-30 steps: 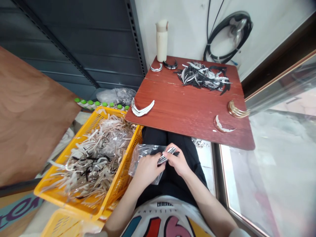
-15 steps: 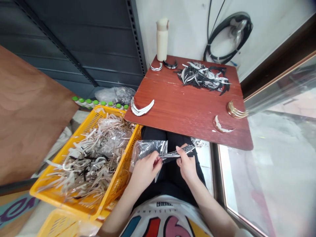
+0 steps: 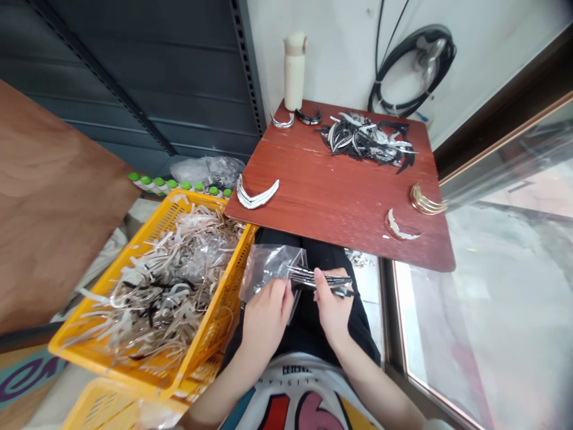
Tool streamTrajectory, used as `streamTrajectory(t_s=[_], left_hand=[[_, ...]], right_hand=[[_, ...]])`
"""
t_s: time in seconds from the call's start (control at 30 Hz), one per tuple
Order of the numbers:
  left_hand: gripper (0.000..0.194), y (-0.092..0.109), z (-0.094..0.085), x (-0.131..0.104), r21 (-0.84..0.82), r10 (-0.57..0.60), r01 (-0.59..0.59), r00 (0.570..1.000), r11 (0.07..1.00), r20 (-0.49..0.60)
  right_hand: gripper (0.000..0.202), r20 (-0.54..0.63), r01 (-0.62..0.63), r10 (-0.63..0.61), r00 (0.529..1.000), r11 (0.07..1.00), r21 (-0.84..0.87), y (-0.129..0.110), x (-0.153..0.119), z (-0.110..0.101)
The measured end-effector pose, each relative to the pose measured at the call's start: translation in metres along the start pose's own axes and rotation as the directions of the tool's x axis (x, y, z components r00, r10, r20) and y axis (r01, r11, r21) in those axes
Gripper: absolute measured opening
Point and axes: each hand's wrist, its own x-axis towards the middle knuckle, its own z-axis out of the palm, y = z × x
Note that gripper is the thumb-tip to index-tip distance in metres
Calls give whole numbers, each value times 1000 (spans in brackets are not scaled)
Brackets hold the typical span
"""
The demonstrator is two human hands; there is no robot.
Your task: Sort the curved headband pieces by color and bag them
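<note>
In the head view, my right hand [image 3: 330,303] is closed on a bundle of thin black-and-silver strips [image 3: 304,276], thumb on top. The bundle lies level above my lap, its left ends at the mouth of a clear plastic bag [image 3: 267,263]. My left hand [image 3: 267,307] is closed at the near edge of that bag; its fingertips are partly hidden. Whether the strip ends are inside the bag or just in front of it, I cannot tell. A pile of black and silver curved strips [image 3: 364,140] lies at the back of the red-brown table [image 3: 313,185].
White curved strips [image 3: 256,196], gold curved strips [image 3: 425,202] and a single pale curved piece [image 3: 398,228] lie on the table. A cream bottle [image 3: 294,71] stands at its back corner. To my left is a yellow crate [image 3: 215,286] heaped with bagged strips; a glass pane [image 3: 483,310] is right.
The bag has risen slightly and opened out beside the strips. My left hand has shifted a little, and the strips now fan apart more at their left ends.
</note>
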Motion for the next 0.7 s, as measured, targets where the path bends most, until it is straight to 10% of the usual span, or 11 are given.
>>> streamTrajectory(t_s=[0.3,0.53,0.7], left_hand=[[4,4,5,-1,-24,84,-90,978,996,-191],[12,8,0,-1,-75,123,-134,983,988,-140],[16,-1,-3,3,-28,17,-21,990,999,-141]], right_hand=[[13,389,186,-126,913,975,-121,0,2,5],[31,808,408,-76,584,888,-211,-11,25,10],[60,833,335,27,552,908,-252,-11,36,19]])
